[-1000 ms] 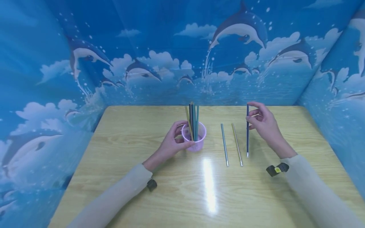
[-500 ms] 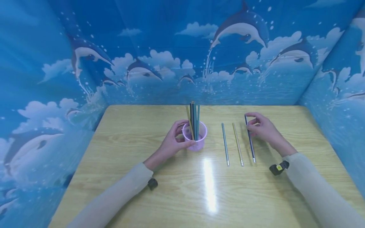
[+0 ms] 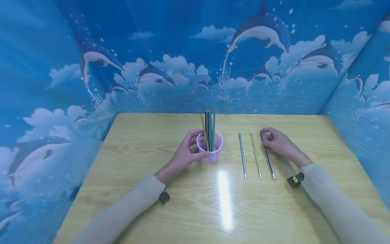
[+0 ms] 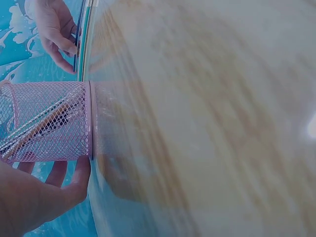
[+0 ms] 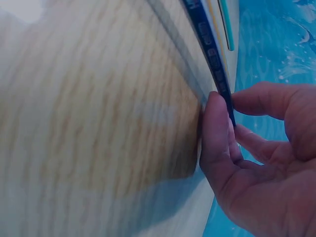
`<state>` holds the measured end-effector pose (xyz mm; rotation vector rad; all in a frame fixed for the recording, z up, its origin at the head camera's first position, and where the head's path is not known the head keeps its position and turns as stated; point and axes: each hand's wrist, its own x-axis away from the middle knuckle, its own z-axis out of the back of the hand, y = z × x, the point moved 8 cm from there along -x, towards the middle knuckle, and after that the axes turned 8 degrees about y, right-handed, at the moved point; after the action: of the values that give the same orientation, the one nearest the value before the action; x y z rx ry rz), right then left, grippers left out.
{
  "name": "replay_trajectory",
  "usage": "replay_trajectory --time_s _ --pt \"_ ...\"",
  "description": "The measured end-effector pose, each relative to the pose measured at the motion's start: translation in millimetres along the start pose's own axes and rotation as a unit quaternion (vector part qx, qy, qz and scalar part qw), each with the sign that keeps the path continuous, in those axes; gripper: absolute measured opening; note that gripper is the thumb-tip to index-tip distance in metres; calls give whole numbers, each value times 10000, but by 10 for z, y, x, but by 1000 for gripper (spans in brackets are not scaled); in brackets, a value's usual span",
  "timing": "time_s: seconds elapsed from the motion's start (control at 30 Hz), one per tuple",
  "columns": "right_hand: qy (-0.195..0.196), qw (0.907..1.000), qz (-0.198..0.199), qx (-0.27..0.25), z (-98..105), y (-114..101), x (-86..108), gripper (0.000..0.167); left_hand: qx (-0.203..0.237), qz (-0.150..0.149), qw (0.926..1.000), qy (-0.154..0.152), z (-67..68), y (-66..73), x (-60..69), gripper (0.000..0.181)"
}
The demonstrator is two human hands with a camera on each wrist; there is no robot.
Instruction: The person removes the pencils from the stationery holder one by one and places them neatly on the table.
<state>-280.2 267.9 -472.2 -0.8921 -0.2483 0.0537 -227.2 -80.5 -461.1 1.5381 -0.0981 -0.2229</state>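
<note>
My left hand [image 3: 184, 152] grips a pink mesh pencil cup [image 3: 215, 156], which stands upright on the table. Several pencils [image 3: 209, 127] lean inside it, yellow and dark or teal. In the left wrist view, the thumb and fingers lie along the side of the cup [image 4: 54, 123]. My right hand [image 3: 280, 145] pinches a dark blue pencil [image 3: 269, 164] near its far end. The right wrist view shows the thumb and fingertips on either side of this pencil [image 5: 210, 47], close to the tabletop. To its left lie a gold pencil [image 3: 256, 156] and a teal pencil [image 3: 242, 156], roughly parallel and apart.
The wood-grain table [image 3: 146, 135] has a bright reflection near its middle front. A blue dolphin-print backdrop [image 3: 182, 91] encloses the back and both sides. A small black device [image 3: 294, 181] is fixed at the right wrist, another [image 3: 164, 197] at the left.
The right hand has lowered the dark blue pencil from a raised, upright-looking pose to the tabletop, right of the gold one. The left hand keeps its grip on the cup.
</note>
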Motion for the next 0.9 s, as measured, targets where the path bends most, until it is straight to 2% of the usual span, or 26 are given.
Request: replay_trajectory --time_s 0.23,0.47,0.9 --pt "65 9953 234 933 -24 -89 -40 60 0 22 10000 52 3 9 3 85" --pt "-10 9884 325 1484 -35 -119 -53 59 17 5 10000 -6 -4 -9 -11 85" --pt "100 9871 252 1577 -37 -82 -52 59 -22 -34 10000 -9 -19 15 1 86"
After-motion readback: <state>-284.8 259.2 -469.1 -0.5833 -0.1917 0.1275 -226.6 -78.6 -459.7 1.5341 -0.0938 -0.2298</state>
